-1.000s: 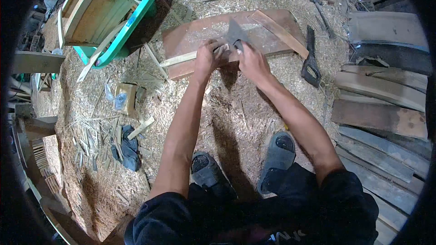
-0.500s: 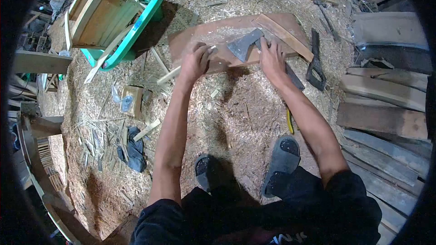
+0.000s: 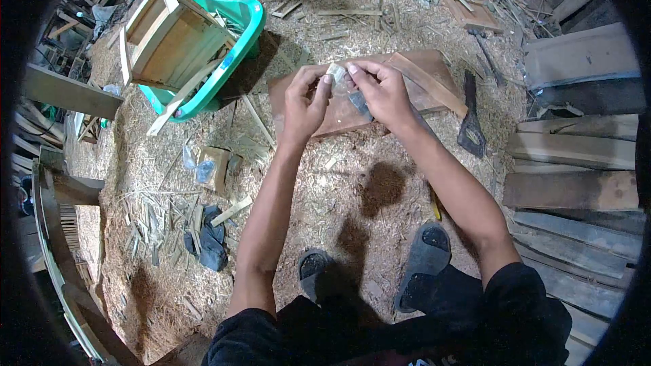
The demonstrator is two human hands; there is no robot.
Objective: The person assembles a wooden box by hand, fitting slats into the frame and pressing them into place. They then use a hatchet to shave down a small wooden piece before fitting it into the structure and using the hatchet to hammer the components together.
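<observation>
My left hand [image 3: 306, 98] and my right hand [image 3: 381, 93] are raised close together over a reddish-brown wooden board [image 3: 424, 98]. Between them is a small pale piece [image 3: 337, 73], perhaps wood, pinched by the fingers and thumbs of both. Its full shape cannot be made out. Below my right hand, an axe head [image 3: 359, 103] rests on the board, mostly covered by the hand, and its handle is hidden. A flat strip of wood [image 3: 430, 85] lies across the board's right part.
A handsaw [image 3: 470, 118] lies right of the board. At upper left, a green plastic tub [image 3: 252, 24] holds a wooden box-like piece [image 3: 180, 41]. Planks [image 3: 569, 190] are stacked along the right. A wood block [image 3: 213, 168] and a dark cloth [image 3: 209, 244] lie left on the shavings.
My right hand has left the axe and come up to my left hand. The pale stick in my left hand no longer shows lengthwise; both hands now pinch a pale piece. The view has shifted.
</observation>
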